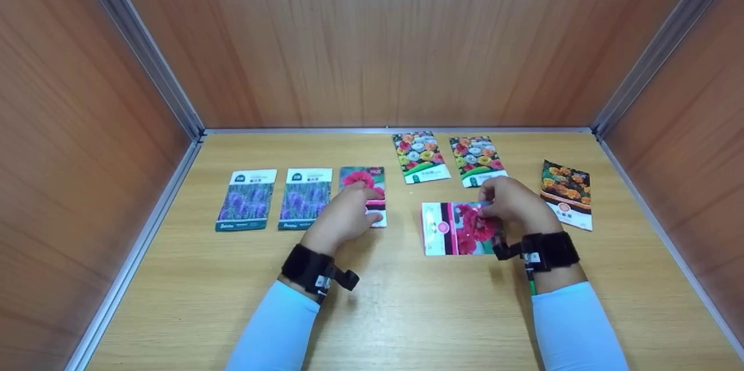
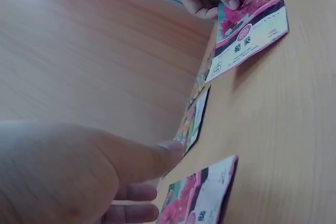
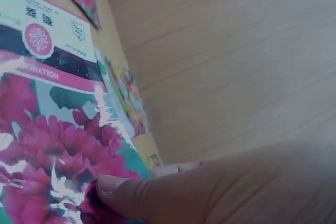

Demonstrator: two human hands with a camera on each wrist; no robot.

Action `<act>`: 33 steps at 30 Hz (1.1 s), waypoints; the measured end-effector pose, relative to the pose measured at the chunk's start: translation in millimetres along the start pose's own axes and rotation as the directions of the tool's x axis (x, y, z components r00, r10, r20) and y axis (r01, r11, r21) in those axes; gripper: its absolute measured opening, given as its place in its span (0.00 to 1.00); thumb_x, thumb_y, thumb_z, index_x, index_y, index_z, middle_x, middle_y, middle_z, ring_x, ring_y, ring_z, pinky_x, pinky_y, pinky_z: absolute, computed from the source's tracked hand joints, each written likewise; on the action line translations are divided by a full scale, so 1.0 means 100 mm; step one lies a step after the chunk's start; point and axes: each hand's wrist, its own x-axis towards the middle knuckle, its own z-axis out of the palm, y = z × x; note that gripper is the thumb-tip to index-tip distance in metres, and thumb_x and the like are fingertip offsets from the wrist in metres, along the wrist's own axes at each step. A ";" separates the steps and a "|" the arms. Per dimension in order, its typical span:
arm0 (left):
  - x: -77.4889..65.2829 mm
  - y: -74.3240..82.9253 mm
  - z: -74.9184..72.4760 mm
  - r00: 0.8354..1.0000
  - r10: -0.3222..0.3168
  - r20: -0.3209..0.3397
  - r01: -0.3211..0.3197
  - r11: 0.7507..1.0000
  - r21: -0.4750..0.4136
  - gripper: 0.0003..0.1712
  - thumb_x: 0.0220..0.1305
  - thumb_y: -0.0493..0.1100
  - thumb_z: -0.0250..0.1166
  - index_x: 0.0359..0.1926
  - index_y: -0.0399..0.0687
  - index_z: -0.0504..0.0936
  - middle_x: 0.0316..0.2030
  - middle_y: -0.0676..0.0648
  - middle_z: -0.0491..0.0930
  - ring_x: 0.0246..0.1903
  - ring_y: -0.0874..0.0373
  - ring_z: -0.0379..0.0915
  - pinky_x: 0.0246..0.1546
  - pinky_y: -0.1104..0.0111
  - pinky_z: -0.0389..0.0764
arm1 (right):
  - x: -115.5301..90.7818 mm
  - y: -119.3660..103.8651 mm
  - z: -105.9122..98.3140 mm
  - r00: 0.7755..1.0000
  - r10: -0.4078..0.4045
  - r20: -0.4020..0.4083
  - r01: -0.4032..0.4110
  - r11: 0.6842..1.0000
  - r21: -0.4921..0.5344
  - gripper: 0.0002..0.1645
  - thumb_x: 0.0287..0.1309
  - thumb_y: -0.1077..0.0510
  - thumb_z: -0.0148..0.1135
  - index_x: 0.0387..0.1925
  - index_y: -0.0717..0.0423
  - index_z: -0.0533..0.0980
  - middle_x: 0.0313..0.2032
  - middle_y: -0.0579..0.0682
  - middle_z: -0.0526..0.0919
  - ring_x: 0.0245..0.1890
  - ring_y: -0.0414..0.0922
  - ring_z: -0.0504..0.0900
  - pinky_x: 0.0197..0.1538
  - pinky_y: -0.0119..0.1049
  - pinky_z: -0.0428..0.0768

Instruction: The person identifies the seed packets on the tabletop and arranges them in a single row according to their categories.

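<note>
One hollyhock packet (image 1: 456, 230) is in the right hand (image 1: 514, 206), grip clamped on its flower end, thumb on the picture; turned sideways, probably held by that end so most of the printed front shows. Looks raised off the worktop (image 1: 383, 318), going by the shadow in the left wrist view. The second hollyhock packet (image 1: 375, 178) lies flat, under and beside the left hand (image 1: 343, 217); that grip is apart, thumb clear of fingers, likely spread to suit the packet's width. Touching or not, can't tell from here. Like lies next to like, fronts up, presumably so each kind reads at a glance. Count, seven packets: two hollyhock; two purple-flower packets (image 1: 246, 200) (image 1: 303, 199), lavender by the look, over on the left; two mixed-bloom packets (image 1: 421, 157) (image 1: 476, 159) at the back, near the rear panel (image 1: 389, 39); one orange-flower packet (image 1: 567, 195), off right, slightly askew, no match in sight.
</note>
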 end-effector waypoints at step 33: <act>0.14 0.24 0.19 0.982 -0.016 -0.187 -0.085 0.848 -0.523 0.06 0.84 0.44 0.69 0.52 0.51 0.91 0.46 0.49 0.87 0.46 0.54 0.84 0.47 0.62 0.91 | -0.08 -0.30 0.11 0.975 -0.151 -0.163 0.207 0.886 0.414 0.49 0.82 0.54 0.69 0.92 0.44 0.54 0.56 0.55 0.94 0.55 0.51 0.95 0.61 0.45 0.93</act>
